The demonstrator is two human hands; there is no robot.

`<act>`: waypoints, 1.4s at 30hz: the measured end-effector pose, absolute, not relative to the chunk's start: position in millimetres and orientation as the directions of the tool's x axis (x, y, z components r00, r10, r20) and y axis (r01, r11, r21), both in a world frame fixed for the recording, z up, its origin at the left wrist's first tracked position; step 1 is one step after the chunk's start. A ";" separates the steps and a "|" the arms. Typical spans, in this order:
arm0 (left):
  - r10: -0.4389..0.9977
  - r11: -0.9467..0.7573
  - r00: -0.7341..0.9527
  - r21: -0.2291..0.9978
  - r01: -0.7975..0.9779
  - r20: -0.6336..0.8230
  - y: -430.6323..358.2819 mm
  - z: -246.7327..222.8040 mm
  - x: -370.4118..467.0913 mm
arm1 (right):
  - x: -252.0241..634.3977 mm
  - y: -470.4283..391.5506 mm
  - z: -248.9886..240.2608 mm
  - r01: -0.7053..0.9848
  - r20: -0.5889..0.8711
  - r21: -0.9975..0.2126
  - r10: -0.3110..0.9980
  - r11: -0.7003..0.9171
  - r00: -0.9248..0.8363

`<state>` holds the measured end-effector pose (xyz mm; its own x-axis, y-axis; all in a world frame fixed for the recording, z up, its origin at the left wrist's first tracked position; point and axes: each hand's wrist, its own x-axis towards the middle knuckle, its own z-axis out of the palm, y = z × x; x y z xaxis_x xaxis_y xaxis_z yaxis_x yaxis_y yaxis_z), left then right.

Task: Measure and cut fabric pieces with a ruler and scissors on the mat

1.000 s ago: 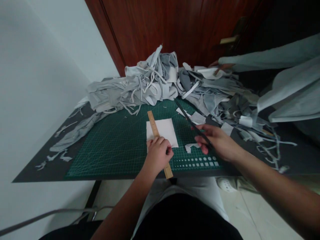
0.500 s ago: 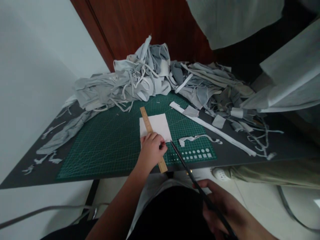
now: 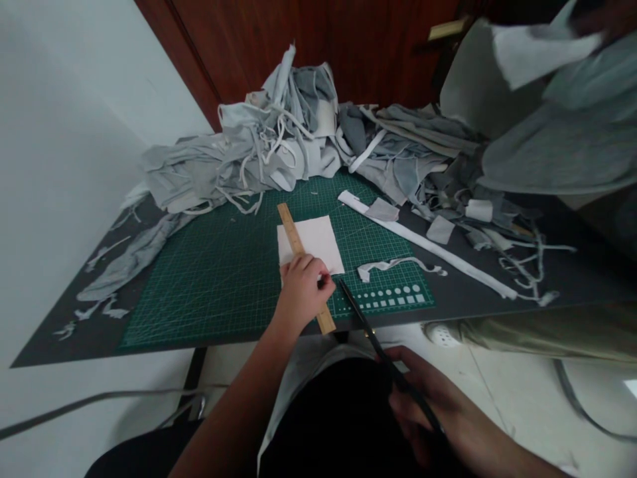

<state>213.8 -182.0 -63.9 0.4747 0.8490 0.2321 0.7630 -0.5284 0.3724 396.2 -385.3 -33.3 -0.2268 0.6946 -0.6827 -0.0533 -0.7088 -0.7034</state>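
Note:
My left hand [image 3: 304, 285] is closed over a wooden ruler [image 3: 290, 227], its fingers curled near the front edge of a pale square of cloth [image 3: 321, 239]. The ruler lies slanted across the cloth, which rests on a green cutting mat [image 3: 213, 279]. My right hand [image 3: 428, 405] grips a pair of long black scissors [image 3: 371, 335] with a brass-coloured pivot. The blades look closed, and their tips point at the mat just below the cloth's right front corner, slightly apart from it. The palm side of my left hand is hidden.
A heap of grey cloth scraps [image 3: 298, 133] lines the table's back. White strips [image 3: 428, 252] and small scraps lie right of the cloth, with more grey scraps [image 3: 139, 259] at left. At upper right, another person's hand [image 3: 607, 20] holds a white cloth piece [image 3: 542, 56].
The scissor tips have moved from the cloth's corner to slightly below it. My left hand remains on the ruler. At upper right, the other person's cloth has shifted and their hand has come into view.

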 end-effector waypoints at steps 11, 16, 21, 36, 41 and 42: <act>0.835 -0.551 0.493 0.353 0.756 0.247 -185.0 -65.0 212.8 | 382.7 -369.5 -47.4 -0.099 -0.610 -0.756 0.751 -0.647 -0.253; 0.825 -0.565 0.502 0.339 0.752 0.260 -184.9 -65.9 212.4 | 380.1 -367.2 -47.6 -0.107 -0.600 -0.761 0.757 -0.640 -0.260; 0.820 -0.572 0.506 0.339 0.747 0.268 -184.3 -67.0 212.0 | 380.9 -370.0 -47.6 -0.096 -0.589 -0.771 0.763 -0.629 -0.267; 0.839 -0.543 0.487 0.352 0.762 0.241 -184.5 -65.3 212.8 | 385.4 -384.1 -57.8 0.011 -0.585 -0.796 0.765 -0.605 -0.269; 0.836 -0.548 0.491 0.332 0.768 0.245 -184.6 -64.8 212.1 | 382.8 -376.6 -53.8 -0.021 -0.571 -0.801 0.775 -0.598 -0.272; 0.835 -0.550 0.493 0.327 0.769 0.245 -184.6 -64.7 211.9 | 381.8 -374.6 -52.7 -0.033 -0.571 -0.798 0.773 -0.601 -0.276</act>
